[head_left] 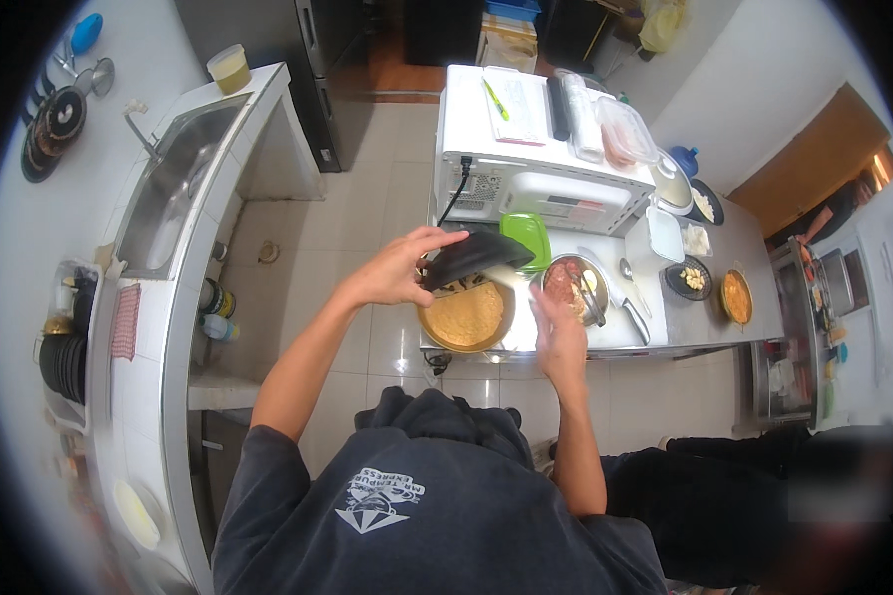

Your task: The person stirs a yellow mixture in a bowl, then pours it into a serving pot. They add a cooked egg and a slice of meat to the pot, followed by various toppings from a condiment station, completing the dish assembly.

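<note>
Over a round pan (468, 349) of tan mixture (463, 315), the left hand (397, 268) grips a tilted black bowl (474, 256) — the right hand (558, 322), blurred, is near, its grip unclear — beside a metal bowl (605, 294) on the tabletop (605, 335).

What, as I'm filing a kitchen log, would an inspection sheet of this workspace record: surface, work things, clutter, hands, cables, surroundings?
Surface: worktop white near the knife, grey farther right.
Work things: black bowl tilted above a gold-rimmed pan of orange-yellow food.
Clutter: knife, spoon, green lid and a metal bowl of food nearby.
Hands: left hand grips the black bowl with its fingers; right hand blurred, hold unclear.
Cables: black cord runs down the near side of a white appliance.
Surroundings: sink at left; another person at far right.
</note>
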`<state>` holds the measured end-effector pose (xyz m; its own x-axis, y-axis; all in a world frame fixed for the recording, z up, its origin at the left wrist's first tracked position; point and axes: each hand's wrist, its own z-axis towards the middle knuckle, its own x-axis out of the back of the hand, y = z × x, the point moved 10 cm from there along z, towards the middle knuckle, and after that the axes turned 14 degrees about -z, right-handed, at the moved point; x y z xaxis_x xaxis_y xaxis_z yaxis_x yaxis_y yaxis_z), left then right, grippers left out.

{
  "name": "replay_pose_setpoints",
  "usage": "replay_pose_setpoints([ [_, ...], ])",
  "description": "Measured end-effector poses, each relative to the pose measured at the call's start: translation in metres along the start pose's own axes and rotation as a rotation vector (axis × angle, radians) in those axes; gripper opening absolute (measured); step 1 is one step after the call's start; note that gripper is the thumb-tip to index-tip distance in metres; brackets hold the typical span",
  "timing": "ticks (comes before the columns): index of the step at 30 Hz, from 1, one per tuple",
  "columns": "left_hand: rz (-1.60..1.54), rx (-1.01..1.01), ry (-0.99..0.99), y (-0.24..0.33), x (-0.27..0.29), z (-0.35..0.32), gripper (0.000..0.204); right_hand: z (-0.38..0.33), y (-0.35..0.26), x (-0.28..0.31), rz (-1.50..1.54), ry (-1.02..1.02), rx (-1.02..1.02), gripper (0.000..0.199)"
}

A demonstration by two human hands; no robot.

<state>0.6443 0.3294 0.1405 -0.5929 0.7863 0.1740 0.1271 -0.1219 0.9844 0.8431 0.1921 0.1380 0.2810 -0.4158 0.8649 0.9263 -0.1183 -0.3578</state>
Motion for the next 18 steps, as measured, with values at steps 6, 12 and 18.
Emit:
replay_pose_setpoints([
  [6,0.061,-0.050,-0.139,0.000,0.007,0.011,0.104,-0.007,-0.011,-0.006,-0.075,-0.203,-0.105,0.028],
  [12,-0.027,-0.074,-0.195,-0.012,0.018,0.013,0.104,-0.019,-0.020,-0.010,-0.175,-0.237,-0.219,0.028],
  [18,-0.058,-0.042,-0.224,-0.027,0.017,0.020,0.105,-0.027,-0.011,-0.020,-0.222,-0.315,-0.266,0.028],
])
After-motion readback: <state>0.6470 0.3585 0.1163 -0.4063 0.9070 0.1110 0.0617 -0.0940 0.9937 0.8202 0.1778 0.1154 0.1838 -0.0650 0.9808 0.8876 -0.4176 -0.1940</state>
